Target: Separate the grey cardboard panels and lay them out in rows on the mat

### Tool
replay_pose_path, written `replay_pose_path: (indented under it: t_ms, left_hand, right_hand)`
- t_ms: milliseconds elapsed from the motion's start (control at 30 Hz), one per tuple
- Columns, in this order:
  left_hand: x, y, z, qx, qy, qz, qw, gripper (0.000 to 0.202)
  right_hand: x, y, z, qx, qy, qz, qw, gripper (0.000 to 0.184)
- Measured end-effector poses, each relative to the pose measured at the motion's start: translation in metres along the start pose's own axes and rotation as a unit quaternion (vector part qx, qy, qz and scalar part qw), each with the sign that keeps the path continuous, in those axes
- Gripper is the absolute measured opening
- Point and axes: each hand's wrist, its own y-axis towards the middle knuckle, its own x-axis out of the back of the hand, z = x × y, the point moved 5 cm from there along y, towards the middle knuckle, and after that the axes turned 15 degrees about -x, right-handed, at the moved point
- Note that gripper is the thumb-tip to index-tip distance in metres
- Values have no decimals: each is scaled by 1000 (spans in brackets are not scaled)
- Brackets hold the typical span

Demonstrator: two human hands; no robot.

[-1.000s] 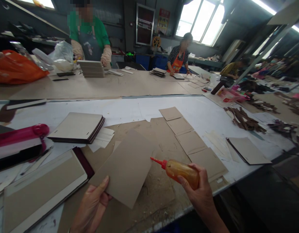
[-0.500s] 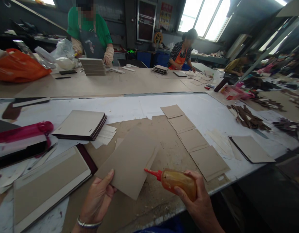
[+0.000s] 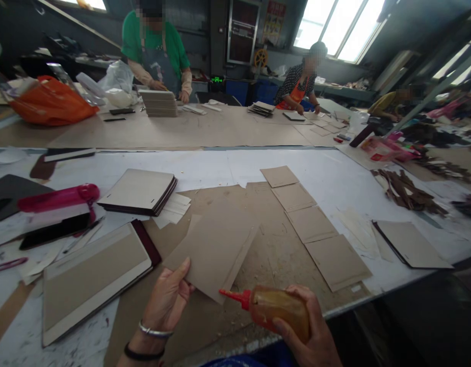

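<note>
My left hand (image 3: 172, 293) pinches the near-left edge of a greyish-brown cardboard sheet (image 3: 216, 244), thumb on top and fingers beneath. The sheet is tilted over the brown work board. A narrow, darker strip runs along its right side. In my right hand (image 3: 308, 321) lies a squeeze glue bottle (image 3: 279, 308) with amber contents, wrapped by the fingers. Its red nozzle (image 3: 235, 297) points left, with the tip at the sheet's near corner; whether it touches cannot be made out. Several similar cardboard pieces (image 3: 314, 223) form an overlapping diagonal row to the right.
A stack of dark-edged covers (image 3: 138, 191) sits left, behind a larger cover (image 3: 98, 280). Beside them are a pink case (image 3: 59, 198) and a black phone (image 3: 54, 230). Another cover (image 3: 411, 244) lies right. Across the table, co-workers (image 3: 157, 56) handle boards.
The nozzle tip has travelled along the sheet's right side toward me, down to its near corner. My left hand keeps its hold. The whole view has shifted slightly.
</note>
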Motion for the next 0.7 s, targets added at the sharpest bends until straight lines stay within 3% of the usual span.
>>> replay_pose_path:
  t_ms: [233,400,500,700]
  left_hand:
    - [6,1,5,8,5,-16,1000,30]
    - [12,0,5,10,16,-12,1000,44]
    - [14,0,1,21,21,-6,1000,53]
    - [12,10,-18,30,37,10,999,47]
  right_hand:
    - [7,14,-5,-139,54,-64,987,44]
    - [19,43,-30,-250,202,-128,938,62]
    - [23,58,-32,-242,262,-115,927,60]
    - [32,80,-13,-218,240,-79,943,56]
